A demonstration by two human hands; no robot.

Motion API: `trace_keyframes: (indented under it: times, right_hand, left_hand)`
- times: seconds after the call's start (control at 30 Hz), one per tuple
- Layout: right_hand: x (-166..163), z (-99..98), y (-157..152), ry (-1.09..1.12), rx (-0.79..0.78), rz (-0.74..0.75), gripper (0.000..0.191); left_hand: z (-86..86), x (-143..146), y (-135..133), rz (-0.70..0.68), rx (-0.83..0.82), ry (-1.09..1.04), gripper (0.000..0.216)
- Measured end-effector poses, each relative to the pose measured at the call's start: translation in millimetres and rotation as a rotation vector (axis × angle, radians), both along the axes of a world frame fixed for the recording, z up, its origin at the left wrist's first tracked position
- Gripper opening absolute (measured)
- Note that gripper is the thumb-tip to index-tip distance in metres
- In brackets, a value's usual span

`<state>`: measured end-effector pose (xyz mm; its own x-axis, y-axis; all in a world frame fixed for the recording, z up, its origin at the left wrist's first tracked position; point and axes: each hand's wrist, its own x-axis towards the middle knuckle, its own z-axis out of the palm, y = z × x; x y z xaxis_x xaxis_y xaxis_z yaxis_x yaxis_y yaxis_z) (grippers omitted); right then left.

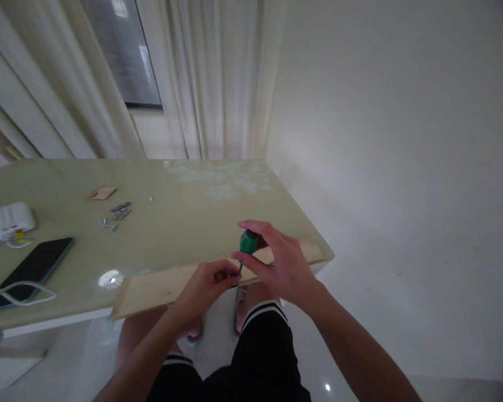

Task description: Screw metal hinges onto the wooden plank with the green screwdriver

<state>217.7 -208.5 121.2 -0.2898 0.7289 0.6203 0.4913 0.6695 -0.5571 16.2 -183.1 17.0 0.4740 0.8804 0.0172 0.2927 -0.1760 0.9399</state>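
A long pale wooden board (159, 289) lies along the front edge of the table, its near side jutting a little past the edge. My right hand (280, 262) is closed round the green and black handle of a screwdriver (248, 242), which stands nearly upright with its shaft pointing down at the board's near edge. Close to the screwdriver's tip, my left hand (207, 285) pinches with thumb and forefinger. Whatever sits between those fingertips is too small and too hidden to make out.
On the green table (184, 223) lie a small wooden piece (102, 193), several metal fittings (121, 211) and some screws (109, 224). A phone (33, 268), a white cable (29, 300) and a white charger (10, 221) are at the left. A wall (394, 167) stands right.
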Motion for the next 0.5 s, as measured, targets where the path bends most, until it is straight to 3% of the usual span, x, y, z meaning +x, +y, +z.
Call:
trace_keyframes:
  times: [0.37,0.5]
  right_hand:
    - [-2.3,4.8,9.3,-0.005,-0.018,0.018,0.042]
    - [-1.9,3.8,10.1,-0.02,-0.033,0.029,0.043]
  left_hand:
    - [-1.1,-3.0,3.8,0.035,-0.028,-0.005,0.029]
    - [-0.8,-3.2,3.8,0.029,0.037,0.035,0.026]
